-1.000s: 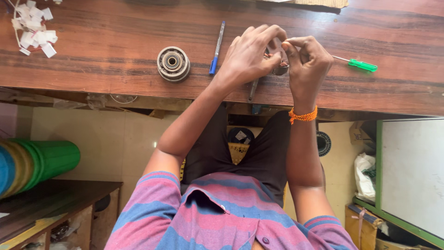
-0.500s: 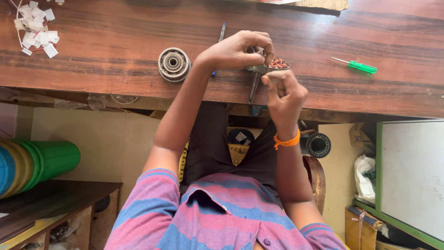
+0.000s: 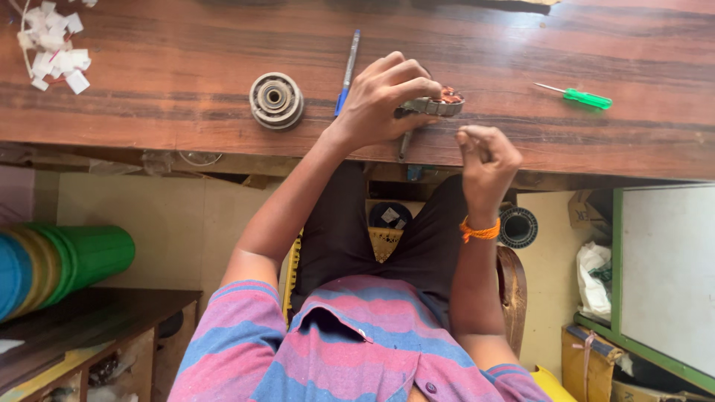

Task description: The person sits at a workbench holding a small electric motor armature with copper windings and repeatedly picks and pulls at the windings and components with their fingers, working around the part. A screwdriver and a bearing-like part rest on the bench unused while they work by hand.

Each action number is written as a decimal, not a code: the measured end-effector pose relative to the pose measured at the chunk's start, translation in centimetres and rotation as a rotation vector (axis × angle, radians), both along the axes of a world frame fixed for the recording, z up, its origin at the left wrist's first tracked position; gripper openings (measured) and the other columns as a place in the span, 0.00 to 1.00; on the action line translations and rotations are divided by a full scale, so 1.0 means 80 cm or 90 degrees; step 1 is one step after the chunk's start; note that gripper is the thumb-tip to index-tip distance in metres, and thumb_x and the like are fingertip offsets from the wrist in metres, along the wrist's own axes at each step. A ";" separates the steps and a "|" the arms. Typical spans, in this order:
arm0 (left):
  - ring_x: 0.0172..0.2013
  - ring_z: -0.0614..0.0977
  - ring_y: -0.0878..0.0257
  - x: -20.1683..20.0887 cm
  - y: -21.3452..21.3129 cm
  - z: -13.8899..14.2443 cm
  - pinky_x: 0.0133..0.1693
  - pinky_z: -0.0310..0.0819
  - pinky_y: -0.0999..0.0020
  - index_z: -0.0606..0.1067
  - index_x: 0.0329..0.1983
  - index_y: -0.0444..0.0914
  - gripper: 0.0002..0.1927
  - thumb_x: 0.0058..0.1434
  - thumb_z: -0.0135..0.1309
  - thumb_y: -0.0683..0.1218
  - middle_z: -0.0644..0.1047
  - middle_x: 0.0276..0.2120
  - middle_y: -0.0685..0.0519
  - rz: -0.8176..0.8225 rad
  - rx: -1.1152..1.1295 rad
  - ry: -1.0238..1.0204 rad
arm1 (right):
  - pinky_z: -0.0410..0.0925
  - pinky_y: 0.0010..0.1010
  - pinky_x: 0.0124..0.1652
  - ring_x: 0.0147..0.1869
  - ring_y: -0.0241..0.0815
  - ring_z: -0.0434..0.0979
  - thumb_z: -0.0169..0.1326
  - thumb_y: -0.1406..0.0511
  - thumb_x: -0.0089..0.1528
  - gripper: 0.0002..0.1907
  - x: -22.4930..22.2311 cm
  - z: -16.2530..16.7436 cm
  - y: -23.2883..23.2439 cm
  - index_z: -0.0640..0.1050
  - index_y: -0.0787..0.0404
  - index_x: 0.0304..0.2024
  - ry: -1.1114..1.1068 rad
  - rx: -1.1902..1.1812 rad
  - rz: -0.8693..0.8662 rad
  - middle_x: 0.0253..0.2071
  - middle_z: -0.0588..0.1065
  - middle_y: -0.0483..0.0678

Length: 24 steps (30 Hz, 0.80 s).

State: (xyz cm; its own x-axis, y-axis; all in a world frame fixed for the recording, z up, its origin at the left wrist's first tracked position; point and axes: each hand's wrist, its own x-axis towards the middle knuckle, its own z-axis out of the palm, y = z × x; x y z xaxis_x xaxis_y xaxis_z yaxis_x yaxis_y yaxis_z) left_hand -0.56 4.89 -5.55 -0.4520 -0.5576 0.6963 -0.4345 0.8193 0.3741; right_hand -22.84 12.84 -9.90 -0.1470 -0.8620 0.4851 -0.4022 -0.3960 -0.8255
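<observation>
left hand fingers clamp coil part | right hand fisted, contents hidden

Small white paper tags heaped at table's top-left corner, square-ish, some on string. Brown cardboard box on floor bottom right, beside green-framed white board. White plastic bag just above box. No screens.

A single head-worn camera looked steeply down from above the person. The wooden surface ran along the top of the frame, with the striped shirt close below the lens. Both forearms stretched away from the camera, near and central. No second view shared the scene.
</observation>
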 end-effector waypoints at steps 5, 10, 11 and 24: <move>0.41 0.76 0.61 -0.001 0.000 -0.010 0.44 0.75 0.63 0.80 0.48 0.48 0.20 0.54 0.72 0.54 0.77 0.42 0.61 0.014 -0.015 0.022 | 0.48 0.24 0.29 0.28 0.26 0.54 0.66 0.71 0.69 0.04 -0.012 0.046 -0.018 0.82 0.64 0.41 0.054 -0.041 0.004 0.26 0.67 0.38; 0.42 0.76 0.60 0.001 0.005 -0.003 0.46 0.75 0.62 0.80 0.51 0.48 0.21 0.55 0.70 0.53 0.78 0.43 0.59 0.024 -0.006 0.018 | 0.50 0.24 0.27 0.26 0.25 0.58 0.65 0.72 0.69 0.03 0.006 0.066 -0.055 0.82 0.64 0.41 0.088 -0.087 0.053 0.28 0.74 0.39; 0.43 0.76 0.59 0.001 0.006 0.001 0.46 0.75 0.61 0.80 0.51 0.47 0.21 0.56 0.69 0.54 0.78 0.43 0.59 0.024 -0.003 0.013 | 0.50 0.24 0.27 0.26 0.25 0.58 0.65 0.72 0.70 0.03 0.011 0.067 -0.066 0.82 0.64 0.41 0.090 -0.087 0.050 0.28 0.74 0.39; 0.36 0.80 0.61 -0.029 -0.025 0.040 0.37 0.75 0.64 0.80 0.40 0.38 0.12 0.55 0.56 0.48 0.80 0.32 0.55 -0.004 0.381 0.071 | 0.49 0.26 0.28 0.26 0.28 0.56 0.68 0.64 0.68 0.09 0.024 0.068 -0.085 0.83 0.63 0.39 0.078 -0.069 0.019 0.21 0.63 0.39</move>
State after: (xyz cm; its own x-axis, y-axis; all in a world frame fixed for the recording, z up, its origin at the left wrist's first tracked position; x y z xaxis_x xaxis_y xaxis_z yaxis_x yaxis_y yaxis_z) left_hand -2.88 2.88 -2.38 -0.3993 -0.8643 0.3059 -0.3616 0.4551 0.8137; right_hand -20.94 6.01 -4.47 -0.0553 -0.8069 0.5881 -0.4840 -0.4936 -0.7226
